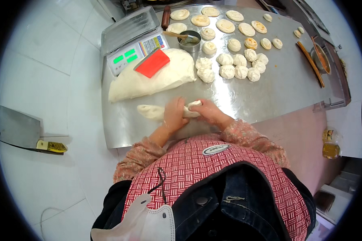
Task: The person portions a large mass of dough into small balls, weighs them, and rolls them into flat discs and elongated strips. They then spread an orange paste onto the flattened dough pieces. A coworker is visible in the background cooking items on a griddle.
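Note:
My left hand (175, 114), blurred, grips the middle of a long piece of dough (151, 112) over the steel table near its front edge. At the right end of that piece, the thumb and fingers of my right hand (209, 112) are closed on the dough. Just beyond lies a large mass of dough (157, 81) with a red-handled dough scraper (153, 63) resting on top. Several gathered dough balls (227, 71) sit in a group to the right, and flattened dough rounds (225, 26) are spread farther back.
A digital scale (132, 54) with a metal tray (129, 28) stands back left. Behind the dough are a metal cup (190, 45) with a brush (175, 35) and a wooden rolling pin (166, 18). At right lie a wooden stick (310, 64) and a bowl (322, 60). A cleaver (19, 126) hangs left.

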A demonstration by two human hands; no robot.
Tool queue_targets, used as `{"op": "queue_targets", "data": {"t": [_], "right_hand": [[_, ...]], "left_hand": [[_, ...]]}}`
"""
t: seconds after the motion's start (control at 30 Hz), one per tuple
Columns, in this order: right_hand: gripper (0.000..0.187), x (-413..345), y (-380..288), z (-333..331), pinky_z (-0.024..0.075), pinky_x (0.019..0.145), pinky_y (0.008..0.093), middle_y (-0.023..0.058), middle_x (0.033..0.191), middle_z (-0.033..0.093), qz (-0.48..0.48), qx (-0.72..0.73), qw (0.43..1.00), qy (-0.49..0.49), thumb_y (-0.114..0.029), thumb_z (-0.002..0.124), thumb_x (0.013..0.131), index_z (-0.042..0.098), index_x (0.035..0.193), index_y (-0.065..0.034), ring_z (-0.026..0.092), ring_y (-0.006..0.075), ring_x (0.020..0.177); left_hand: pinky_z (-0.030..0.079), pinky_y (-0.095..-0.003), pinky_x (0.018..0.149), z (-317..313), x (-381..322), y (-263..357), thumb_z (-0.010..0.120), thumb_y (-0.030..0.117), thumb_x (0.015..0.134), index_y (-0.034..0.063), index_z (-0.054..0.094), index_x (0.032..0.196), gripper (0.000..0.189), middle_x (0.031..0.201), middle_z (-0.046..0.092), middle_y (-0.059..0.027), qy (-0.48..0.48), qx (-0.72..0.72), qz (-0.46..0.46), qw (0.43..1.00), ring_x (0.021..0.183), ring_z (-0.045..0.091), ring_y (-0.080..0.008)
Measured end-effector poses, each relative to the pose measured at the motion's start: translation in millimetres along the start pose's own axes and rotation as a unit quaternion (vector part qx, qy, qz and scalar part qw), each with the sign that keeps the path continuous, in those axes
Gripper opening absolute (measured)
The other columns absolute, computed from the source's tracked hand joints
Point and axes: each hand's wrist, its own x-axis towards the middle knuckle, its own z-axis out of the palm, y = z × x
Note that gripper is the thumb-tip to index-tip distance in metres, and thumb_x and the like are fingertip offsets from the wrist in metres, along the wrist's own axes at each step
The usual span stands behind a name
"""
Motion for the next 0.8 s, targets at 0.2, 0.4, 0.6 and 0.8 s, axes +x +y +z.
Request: {"op": "queue_targets", "data": {"t": [0.2, 0.4, 0.6, 0.8], "right_hand": [[0.037, -23, -37, 10, 0.0462, 0.057, 0.0265, 0.0026, 0.090, 0.063, 0.020, -0.062, 0.998, -0.012, -0.035, 0.071, 0.077, 0.065, 0.104, -0.0108, 0.057, 0.0126, 0.076], [0.024, -5, -2, 29, 0.0488, 0.060, 0.0335, 0.0108, 0.091, 0.063, 0.006, 0.138, 0.989, 0.044, -0.015, 0.061, 0.084, 0.060, 0.100, 0.0036, 0.061, 0.0206, 0.076], [0.019, 20, 5, 31, 0.0480, 0.068, 0.0312, 0.0088, 0.088, 0.063, 0.013, 0.299, 0.953, 0.058, -0.013, 0.059, 0.084, 0.062, 0.094, 0.0028, 0.061, 0.0192, 0.078], [0.016, 48, 49, 15, 0.0477, 0.074, 0.0320, 0.0126, 0.091, 0.062, -0.165, -0.048, 0.978, 0.122, -0.012, 0.055, 0.084, 0.059, 0.092, 0.0010, 0.060, 0.0228, 0.082]], "left_hand": [[0.048, -0.0411, 0.072, 6, -11, -34, 0.077, 0.021, 0.063, 0.0071, 0.058, 0.094, 0.039, 0.085, 0.065, -0.0136, -0.160, -0.180, -0.066, 0.968, 0.081, 0.062, -0.0335], [0.049, -0.0438, 0.072, -6, 4, -1, 0.069, 0.031, 0.069, 0.0106, 0.062, 0.086, 0.028, 0.084, 0.066, -0.0133, -0.214, 0.027, -0.140, 0.966, 0.082, 0.063, -0.0334], [0.050, -0.0425, 0.072, -7, 17, -3, 0.062, 0.029, 0.073, 0.0116, 0.065, 0.086, 0.022, 0.084, 0.067, -0.0118, -0.257, 0.099, -0.149, 0.950, 0.081, 0.065, -0.0315], [0.051, -0.0392, 0.068, -7, 32, 5, 0.059, 0.029, 0.076, 0.0129, 0.069, 0.084, 0.021, 0.084, 0.068, -0.0109, -0.279, 0.112, -0.172, 0.938, 0.082, 0.066, -0.0284]]}}
